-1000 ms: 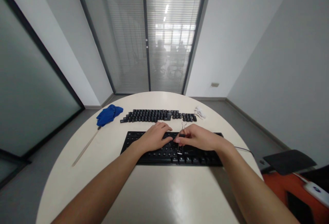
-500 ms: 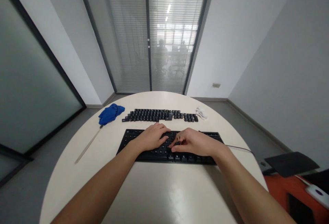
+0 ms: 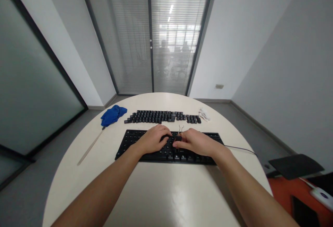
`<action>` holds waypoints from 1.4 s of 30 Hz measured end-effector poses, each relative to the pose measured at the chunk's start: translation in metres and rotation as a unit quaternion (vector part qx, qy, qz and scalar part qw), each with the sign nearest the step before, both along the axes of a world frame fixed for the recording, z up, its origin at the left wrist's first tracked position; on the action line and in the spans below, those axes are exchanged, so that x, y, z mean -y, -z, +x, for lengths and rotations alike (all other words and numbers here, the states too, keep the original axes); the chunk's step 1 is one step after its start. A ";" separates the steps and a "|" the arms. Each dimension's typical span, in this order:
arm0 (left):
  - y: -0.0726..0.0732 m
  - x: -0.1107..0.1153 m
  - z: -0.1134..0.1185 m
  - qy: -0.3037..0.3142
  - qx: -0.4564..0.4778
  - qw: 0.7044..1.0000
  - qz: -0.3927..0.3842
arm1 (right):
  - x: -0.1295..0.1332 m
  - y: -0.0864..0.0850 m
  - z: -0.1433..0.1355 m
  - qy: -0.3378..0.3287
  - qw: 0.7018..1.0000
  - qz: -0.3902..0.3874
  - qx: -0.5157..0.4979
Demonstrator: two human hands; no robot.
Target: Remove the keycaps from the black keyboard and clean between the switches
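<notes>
A black keyboard lies on the table; many keycaps are off its upper and left parts, while keycaps remain along its near right side. My left hand rests on the middle of the keyboard, fingers curved and thumb apart, with nothing visible in its grasp. Just to its right, my right hand is closed on a wire keycap puller with a dark handle. Two thin bent wire ends stick up past the fingers, away from me. Whether a keycap is in the puller cannot be made out.
Loose black keycaps stand in rows beyond the keyboard. A blue cloth and a thin stick lie at left; crumpled white tissue lies at far right. A cable runs off the round table.
My right hand has turned the keycap puller, so its wire ends now point up and away. The keyboard has shifted slightly left. My left hand has barely moved.
</notes>
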State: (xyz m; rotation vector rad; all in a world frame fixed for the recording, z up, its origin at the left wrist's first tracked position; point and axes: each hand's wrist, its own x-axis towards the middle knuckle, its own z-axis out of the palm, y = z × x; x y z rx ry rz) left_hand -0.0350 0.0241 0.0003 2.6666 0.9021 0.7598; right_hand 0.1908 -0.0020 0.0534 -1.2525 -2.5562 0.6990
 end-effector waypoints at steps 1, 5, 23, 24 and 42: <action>0.000 0.000 0.000 0.001 0.000 1.000 0.001 | 0.000 0.001 0.001 0.001 1.000 -0.002 0.002; -0.001 0.000 0.001 0.003 0.001 1.000 0.000 | 0.001 0.001 0.000 -0.006 1.000 -0.010 -0.007; -0.009 0.004 -0.001 0.009 0.044 0.998 -0.040 | -0.020 0.020 0.000 0.103 0.970 -0.065 -0.208; -0.008 0.003 -0.001 0.003 0.048 0.998 -0.044 | -0.020 0.020 -0.001 0.114 0.971 -0.050 -0.205; -0.001 -0.003 -0.002 -0.016 0.099 0.994 -0.052 | -0.023 0.030 -0.007 0.121 0.964 -0.055 -0.229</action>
